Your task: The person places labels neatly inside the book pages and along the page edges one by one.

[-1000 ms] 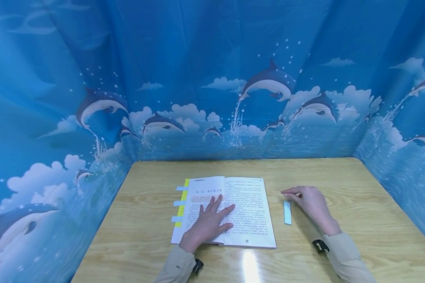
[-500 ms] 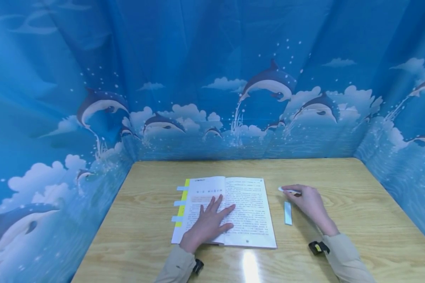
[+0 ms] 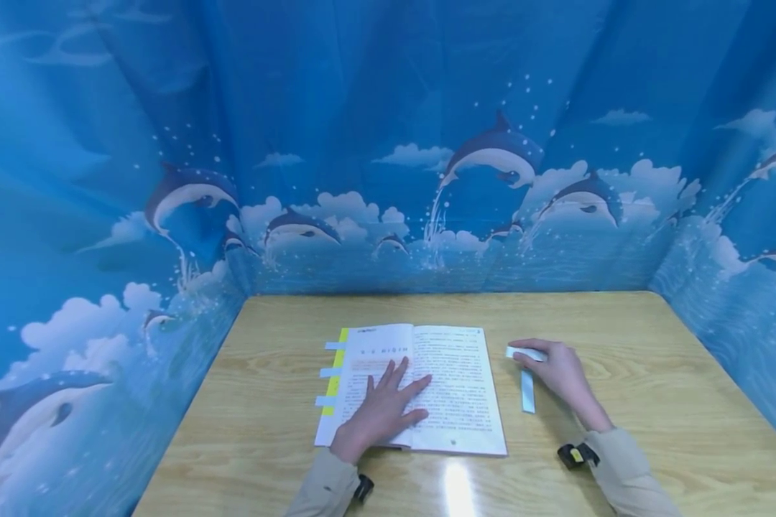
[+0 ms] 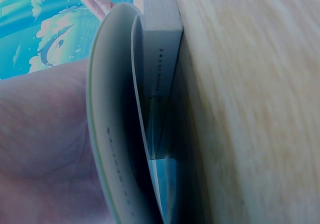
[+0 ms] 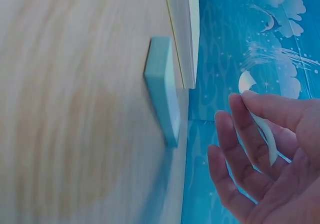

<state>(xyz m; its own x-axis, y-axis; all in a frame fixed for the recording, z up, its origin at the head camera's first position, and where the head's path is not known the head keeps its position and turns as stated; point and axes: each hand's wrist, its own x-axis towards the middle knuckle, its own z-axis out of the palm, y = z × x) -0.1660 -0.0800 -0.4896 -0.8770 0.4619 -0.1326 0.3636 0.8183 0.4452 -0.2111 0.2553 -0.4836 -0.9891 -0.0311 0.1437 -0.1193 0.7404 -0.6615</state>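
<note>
- Leftmost, a blue curtain (image 3: 90, 237) printed with dolphins and clouds rises beside the desk (image 3: 226, 431); it runs along the back and round to the right side as well.
- Three pale blue tabs (image 3: 330, 373) jut out past the left edge of the book (image 3: 455, 388), lying across a yellow strip (image 3: 338, 359) there.
- Your left sleeve (image 3: 323, 487) comes in from the bottom, with a black wrist device (image 3: 363, 488) at its right side.
- Your left grip (image 3: 383, 406) rests on the book's left page, fingers and thumb spread apart; the index finger and thumb reach over the fold onto the right page. In the left wrist view, you see a page curving beside your palm and the thicker stack of pages lying against the desk.
- The book lies spread on the desk, between your two arms, its right page full of print.
- Past the book's right edge, a pale strip (image 3: 532, 353) is pinched in your right grip (image 3: 562, 368), thumb and index finger together on it. The right wrist view shows the strip bent, your other fingers loosely fanned.
- Just below that pinch in the head view, a small pale blue block (image 3: 527, 393) lies on the desk, apart from the strip.
- Farthest right are your other black wrist device (image 3: 575, 456) and right sleeve (image 3: 627, 463).
</note>
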